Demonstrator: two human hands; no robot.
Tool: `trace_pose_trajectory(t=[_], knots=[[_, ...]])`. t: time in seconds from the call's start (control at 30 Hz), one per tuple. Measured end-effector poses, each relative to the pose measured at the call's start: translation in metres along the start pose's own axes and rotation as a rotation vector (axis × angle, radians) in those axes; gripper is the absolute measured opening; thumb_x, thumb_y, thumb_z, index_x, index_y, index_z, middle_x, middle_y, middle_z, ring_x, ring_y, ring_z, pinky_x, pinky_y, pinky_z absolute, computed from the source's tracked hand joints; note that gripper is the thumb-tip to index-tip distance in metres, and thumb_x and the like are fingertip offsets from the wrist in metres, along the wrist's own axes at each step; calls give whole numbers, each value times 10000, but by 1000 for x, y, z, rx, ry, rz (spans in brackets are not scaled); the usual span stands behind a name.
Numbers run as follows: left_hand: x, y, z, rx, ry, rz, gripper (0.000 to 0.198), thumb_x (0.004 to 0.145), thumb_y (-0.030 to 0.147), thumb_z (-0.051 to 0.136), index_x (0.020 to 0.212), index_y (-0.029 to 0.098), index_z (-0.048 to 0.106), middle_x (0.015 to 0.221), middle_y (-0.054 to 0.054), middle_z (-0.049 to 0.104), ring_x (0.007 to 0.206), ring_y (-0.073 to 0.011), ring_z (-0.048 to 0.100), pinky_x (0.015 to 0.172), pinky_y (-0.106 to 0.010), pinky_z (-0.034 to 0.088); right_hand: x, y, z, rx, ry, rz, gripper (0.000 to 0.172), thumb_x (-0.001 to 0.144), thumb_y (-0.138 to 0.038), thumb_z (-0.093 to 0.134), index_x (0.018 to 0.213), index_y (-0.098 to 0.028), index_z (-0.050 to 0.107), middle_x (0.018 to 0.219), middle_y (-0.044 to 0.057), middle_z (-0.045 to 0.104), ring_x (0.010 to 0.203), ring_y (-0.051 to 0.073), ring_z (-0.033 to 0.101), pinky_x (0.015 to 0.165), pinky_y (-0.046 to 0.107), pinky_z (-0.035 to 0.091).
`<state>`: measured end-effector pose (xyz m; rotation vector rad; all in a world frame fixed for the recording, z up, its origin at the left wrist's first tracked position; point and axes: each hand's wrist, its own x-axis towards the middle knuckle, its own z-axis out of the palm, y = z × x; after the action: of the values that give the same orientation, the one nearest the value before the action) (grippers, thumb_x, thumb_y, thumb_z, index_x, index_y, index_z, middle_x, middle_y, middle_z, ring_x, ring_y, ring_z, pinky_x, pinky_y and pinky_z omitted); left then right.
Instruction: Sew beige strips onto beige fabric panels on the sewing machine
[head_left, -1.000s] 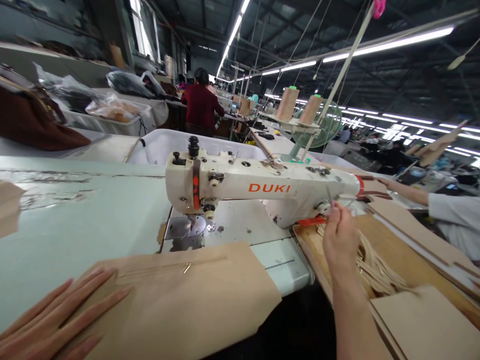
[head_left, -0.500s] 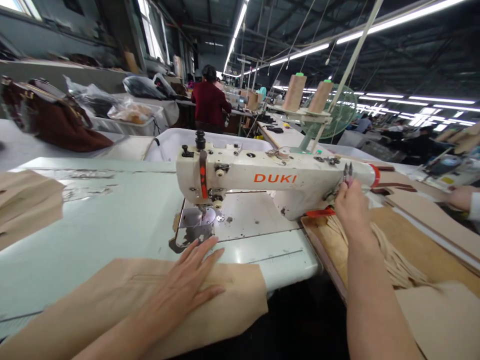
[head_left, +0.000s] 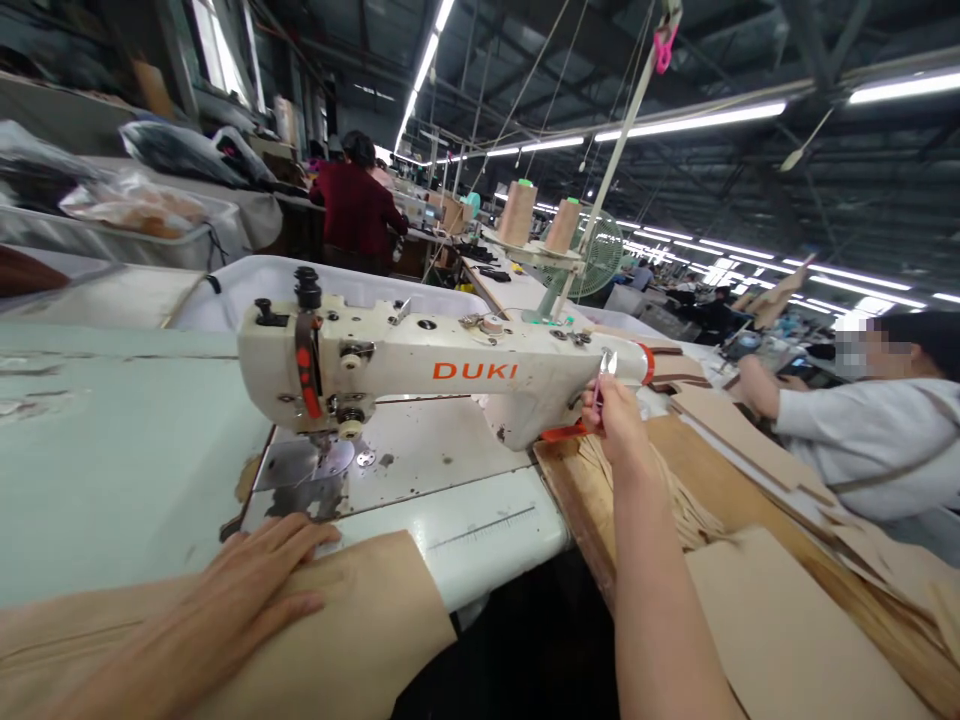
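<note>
My left hand (head_left: 259, 575) lies flat, fingers stretched out, on a beige panel (head_left: 375, 590) at the front edge of the sewing table. Whether the panel is leather or cloth I cannot tell. In front of it stands a white sewing machine (head_left: 405, 365) with orange lettering; its needle area (head_left: 322, 455) is just beyond my fingers. Held up beside the machine's right end, my right hand (head_left: 619, 415) is closed round thread snips (head_left: 604, 378) with a pinkish handle, blades pointing up. My fingers partly hide the handle.
Right of the machine is a wooden board (head_left: 675, 435) bearing beige strips (head_left: 690, 515) and flat beige pieces (head_left: 795, 610). A co-worker (head_left: 877, 430) sits at the far right, another (head_left: 358, 205) farther back. Thread cones (head_left: 517, 213) stand behind the machine, near a white tub (head_left: 277, 275).
The view has swung right, so the machine sits farther left and the right co-worker shows more. The snips stay in my right hand by the machine; my left hand still rests on the panel.
</note>
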<state>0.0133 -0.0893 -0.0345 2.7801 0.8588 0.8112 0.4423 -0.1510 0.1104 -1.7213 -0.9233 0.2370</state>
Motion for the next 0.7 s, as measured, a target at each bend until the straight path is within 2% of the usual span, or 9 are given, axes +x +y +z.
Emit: trace_pose_trajectory(t=[0.17, 0.23, 0.3, 0.4, 0.47, 0.53, 0.6, 0.63, 0.7], knots=[[6, 14, -21, -125, -271, -156, 88, 857, 310, 581, 876, 261, 653, 798, 16, 683, 753, -209, 651, 701, -280, 515, 9, -21, -23, 277, -199, 113, 332, 970, -451, 449, 756, -199, 481, 618, -68, 343, 423, 51, 154, 361, 155, 116], [10, 25, -31, -210, -300, -252, 88, 855, 295, 568, 830, 235, 628, 846, -2, 669, 826, -216, 647, 755, -293, 504, 6, -22, -27, 374, -242, 149, 366, 1005, -424, 378, 765, -187, 520, 622, -52, 363, 425, 59, 181, 356, 157, 104], [12, 33, -40, -334, -326, -342, 100, 864, 307, 566, 849, 221, 613, 937, -16, 661, 899, -216, 638, 810, -299, 488, -10, -15, -20, 468, -249, 192, 484, 1036, -474, 270, 836, -173, 592, 658, -2, 458, 439, 79, 300, 351, 169, 184], [12, 36, -52, -432, -359, -449, 111, 894, 320, 552, 892, 221, 604, 906, 4, 675, 850, -199, 646, 757, -275, 478, -63, -2, 10, 544, -311, 214, 670, 999, -653, 198, 981, -168, 659, 757, 80, 594, 510, 134, 480, 411, 235, 378], [10, 36, -58, -439, -377, -485, 133, 917, 340, 542, 893, 223, 601, 816, 24, 675, 776, -193, 648, 689, -258, 464, -111, 1, 40, 484, -474, 134, 687, 954, -730, 260, 1011, -182, 672, 806, 92, 639, 593, 175, 566, 513, 295, 484], [8, 35, -62, -447, -383, -496, 168, 926, 373, 548, 905, 218, 609, 807, 25, 676, 770, -197, 647, 681, -257, 452, -154, -2, 71, 282, -669, -44, 558, 878, -690, 545, 1113, -203, 681, 1050, 109, 676, 915, 235, 644, 818, 372, 539], [7, 35, -65, -471, -394, -487, 217, 936, 409, 543, 929, 209, 628, 846, 15, 686, 798, -204, 644, 701, -261, 450, -182, -9, 98, 112, -784, -150, 606, 757, -565, 768, 1252, -239, 641, 1257, 85, 631, 1155, 264, 579, 1029, 398, 442], [7, 36, -66, -487, -405, -482, 244, 939, 426, 537, 929, 204, 639, 854, 12, 689, 801, -205, 641, 700, -260, 451, -191, -12, 110, 74, -820, -150, 621, 742, -510, 799, 1281, -254, 625, 1271, 67, 629, 1168, 258, 574, 1039, 387, 429], [6, 37, -66, -515, -423, -489, 291, 940, 453, 529, 897, 193, 654, 841, 9, 687, 787, -207, 633, 680, -258, 452, -198, -16, 126, 77, -854, -79, 470, 803, -448, 754, 1217, -250, 655, 1141, 35, 686, 1033, 225, 628, 929, 336, 475]])
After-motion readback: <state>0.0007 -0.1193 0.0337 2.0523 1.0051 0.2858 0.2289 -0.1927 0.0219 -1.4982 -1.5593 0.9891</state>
